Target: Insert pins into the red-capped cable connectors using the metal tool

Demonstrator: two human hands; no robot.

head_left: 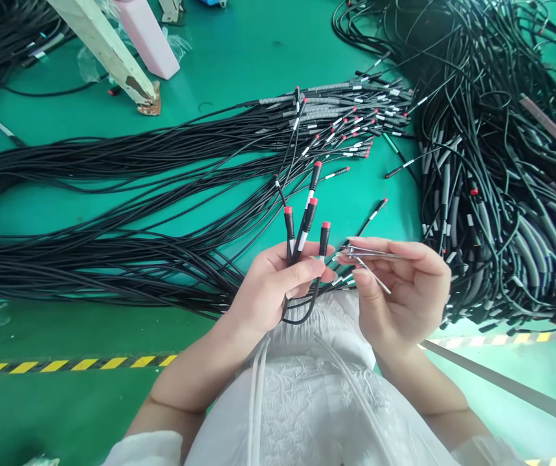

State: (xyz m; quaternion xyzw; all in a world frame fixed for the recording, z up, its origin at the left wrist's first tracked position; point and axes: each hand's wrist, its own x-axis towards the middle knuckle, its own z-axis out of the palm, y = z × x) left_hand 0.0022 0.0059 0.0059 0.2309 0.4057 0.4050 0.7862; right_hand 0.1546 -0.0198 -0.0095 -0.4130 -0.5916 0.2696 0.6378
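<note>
Black cables (88, 262) run from 9 o'clock to centre, across green table (239, 45). Left hand (270, 285), just off centre toward 6, grasps four red-tipped ends (309, 219), one pinched apart. More loose ends (340, 123) at 1 o'clock, out of hand. Small metal clippers (367, 252), toward 4, held between right hand's (411, 291) thumb and fingers; contact with ends unclear. Cable heap (496, 207) at 3 o'clock. Probably mid-job: batch gathered, many ends left; can't tell which are finished.
</note>
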